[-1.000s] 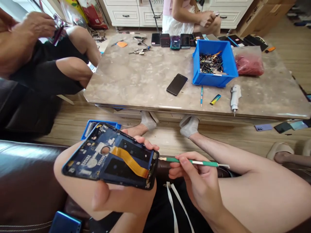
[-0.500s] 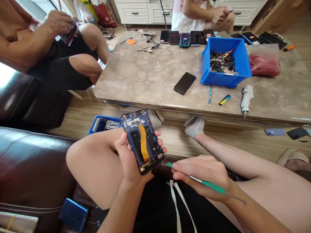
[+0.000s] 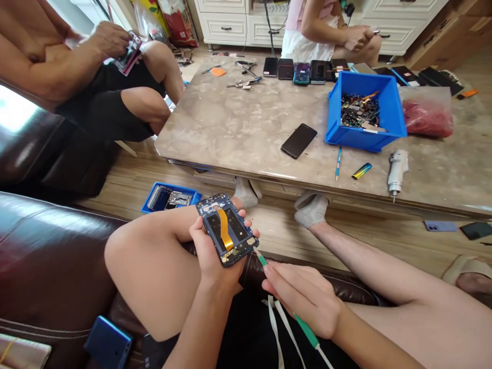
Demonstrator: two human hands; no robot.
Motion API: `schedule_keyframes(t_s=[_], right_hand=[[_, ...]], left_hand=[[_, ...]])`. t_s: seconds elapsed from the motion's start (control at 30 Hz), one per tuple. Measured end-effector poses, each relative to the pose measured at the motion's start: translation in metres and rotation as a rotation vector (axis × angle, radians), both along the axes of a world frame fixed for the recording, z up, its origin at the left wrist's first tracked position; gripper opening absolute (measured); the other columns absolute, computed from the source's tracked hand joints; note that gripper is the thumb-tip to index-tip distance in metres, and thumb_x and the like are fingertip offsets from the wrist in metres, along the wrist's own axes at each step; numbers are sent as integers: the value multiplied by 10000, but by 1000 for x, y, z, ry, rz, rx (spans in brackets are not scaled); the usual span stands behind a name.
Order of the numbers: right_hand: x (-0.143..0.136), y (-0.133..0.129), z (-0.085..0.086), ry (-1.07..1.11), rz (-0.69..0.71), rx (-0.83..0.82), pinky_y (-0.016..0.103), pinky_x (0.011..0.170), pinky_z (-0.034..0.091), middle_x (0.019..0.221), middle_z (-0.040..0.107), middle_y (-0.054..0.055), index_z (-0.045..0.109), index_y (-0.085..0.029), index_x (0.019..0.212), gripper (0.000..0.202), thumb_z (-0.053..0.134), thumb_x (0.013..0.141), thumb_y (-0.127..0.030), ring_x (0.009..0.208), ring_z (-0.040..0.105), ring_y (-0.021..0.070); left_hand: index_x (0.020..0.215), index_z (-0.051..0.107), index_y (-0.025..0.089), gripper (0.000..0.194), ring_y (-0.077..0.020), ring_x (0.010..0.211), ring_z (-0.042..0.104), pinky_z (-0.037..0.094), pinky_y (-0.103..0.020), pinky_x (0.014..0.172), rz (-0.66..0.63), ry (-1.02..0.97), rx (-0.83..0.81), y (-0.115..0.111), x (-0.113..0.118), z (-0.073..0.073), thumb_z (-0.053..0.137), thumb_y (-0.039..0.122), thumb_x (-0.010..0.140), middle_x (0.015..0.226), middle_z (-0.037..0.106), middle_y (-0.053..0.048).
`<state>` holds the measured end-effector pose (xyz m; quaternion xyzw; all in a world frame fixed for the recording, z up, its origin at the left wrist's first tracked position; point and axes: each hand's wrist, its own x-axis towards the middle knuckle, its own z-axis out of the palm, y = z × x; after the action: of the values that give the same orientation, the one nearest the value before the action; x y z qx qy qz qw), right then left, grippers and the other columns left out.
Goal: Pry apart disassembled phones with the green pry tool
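Observation:
My left hand [image 3: 211,251] is wrapped round an opened phone [image 3: 236,223], its thumb on the left edge and its fingertips showing along the right edge. The phone's inside faces up, with a gold flex cable [image 3: 224,228] running lengthwise over its dark blue frame. My right hand [image 3: 303,289] pinches a slim pry tool [image 3: 305,328] with green grips and metal ends. The tool's tip meets or nearly meets the phone's lower right corner; exact contact I cannot make out.
On the table [image 3: 230,123] lie a dark phone [image 3: 299,141], a blue bin [image 3: 365,139] of small parts, an electric screwdriver [image 3: 397,171] and a row of phones. A blue tray [image 3: 171,197] stands on the floor. Blue phone [image 3: 108,342] on the sofa. Two other people sit nearby.
The phone in my left hand has dropped lower and tilted flatter. My right hand has turned, bringing the pry tool's tip up to the phone's lower right corner. The view has shifted slightly.

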<state>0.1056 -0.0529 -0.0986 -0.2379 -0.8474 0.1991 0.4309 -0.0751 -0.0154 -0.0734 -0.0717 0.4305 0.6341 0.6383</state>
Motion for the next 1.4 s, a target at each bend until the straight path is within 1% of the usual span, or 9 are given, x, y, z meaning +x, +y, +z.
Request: schedule_keyframes(t_s=[0.13, 0.27, 0.53, 0.7, 0.83, 0.9, 1.03, 1.1, 1.4], right_hand=[[5, 8, 0, 89, 36, -263, 246, 842, 665, 1029, 771, 92, 701, -121, 1251, 293, 646, 974, -42, 928, 772, 177], [11, 18, 6, 161, 109, -476, 219, 835, 661, 1015, 782, 33, 748, -189, 1199, 274, 690, 959, -73, 917, 777, 167], [9, -11, 12, 37, -27, -142, 269, 846, 674, 1144, 749, 136, 619, -96, 1410, 508, 668, 915, 4, 1005, 763, 225], [9, -31, 10, -41, -88, -149, 343, 865, 684, 1247, 715, 109, 545, -164, 1507, 554, 629, 969, -63, 1087, 741, 263], [3, -25, 17, 85, -118, -163, 308, 847, 683, 1186, 740, 109, 576, -158, 1484, 599, 629, 916, 25, 1043, 754, 237], [2, -16, 23, 158, -83, -277, 271, 829, 677, 1095, 766, 78, 658, -176, 1391, 536, 625, 904, 47, 964, 769, 204], [7, -1, 29, 244, 63, -695, 226, 751, 661, 967, 776, 22, 752, -211, 1195, 347, 658, 938, 2, 839, 767, 155], [9, -1, 26, 275, 115, -755, 230, 761, 660, 986, 775, 27, 761, -203, 1159, 310, 662, 944, -3, 851, 765, 154], [-4, -25, 7, 218, -78, -309, 261, 856, 658, 1090, 755, 100, 692, -107, 1284, 429, 587, 913, 82, 1005, 749, 178]], left_hand=[[1075, 689, 139, 532, -236, 691, 645, 584, -416, 602, -126, -30, 35, -3, -9, -10, 315, 506, 981, 914, 674, -125], [1145, 685, 143, 543, -231, 691, 643, 595, -423, 607, -241, -80, 84, -5, -14, -8, 347, 536, 978, 930, 678, -117], [1262, 640, 129, 655, -223, 687, 615, 564, -393, 584, -120, -70, 148, -4, -7, 15, 296, 601, 964, 935, 650, -108], [1273, 628, 131, 634, -206, 703, 593, 546, -365, 590, -79, -154, 181, -5, -4, 25, 286, 577, 979, 950, 624, -99], [1265, 630, 121, 621, -202, 720, 587, 547, -363, 601, -58, -181, 172, -5, -4, 24, 291, 561, 989, 965, 620, -104], [1250, 637, 116, 621, -208, 722, 589, 553, -372, 597, -101, -168, 151, -5, -7, 21, 288, 561, 995, 970, 625, -111], [1251, 632, 103, 626, -225, 718, 597, 565, -403, 594, -310, -184, 73, -7, -16, 17, 294, 566, 1000, 955, 620, -119], [1285, 613, 106, 622, -223, 716, 593, 567, -410, 603, -372, -200, 40, -8, -19, 15, 292, 559, 1006, 945, 610, -110], [1213, 630, 94, 588, -212, 718, 583, 556, -376, 609, -244, -202, 22, -10, -8, 9, 286, 527, 1013, 946, 599, -113]])
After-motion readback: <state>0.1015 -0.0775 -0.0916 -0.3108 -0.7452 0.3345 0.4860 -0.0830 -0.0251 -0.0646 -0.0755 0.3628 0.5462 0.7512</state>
